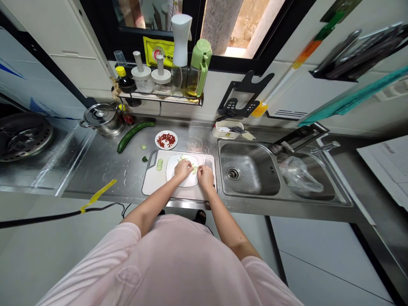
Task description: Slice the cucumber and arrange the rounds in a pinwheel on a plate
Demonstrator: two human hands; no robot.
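A white square plate [172, 172] lies on the cutting board [153, 186], with thin cucumber slices [194, 170] set near its far and right edges. Over the plate is my left hand [183, 169], its fingers bent and pressed together; what they hold is hidden. My right hand [205, 176] is at the plate's right rim, thumb and fingertips pinched on a cucumber slice. A short row of overlapping slices [160, 165] rests at the board's left end. Behind my right hand, a knife blade [208, 162] lies partly covered on the board.
A whole cucumber [134, 135], a small plate of chopped red pieces [166, 140] and a lidded pot [103, 119] stand behind and left. The sink [251, 170] adjoins the board's right side. A shelf [162, 97] above carries bottles and jars.
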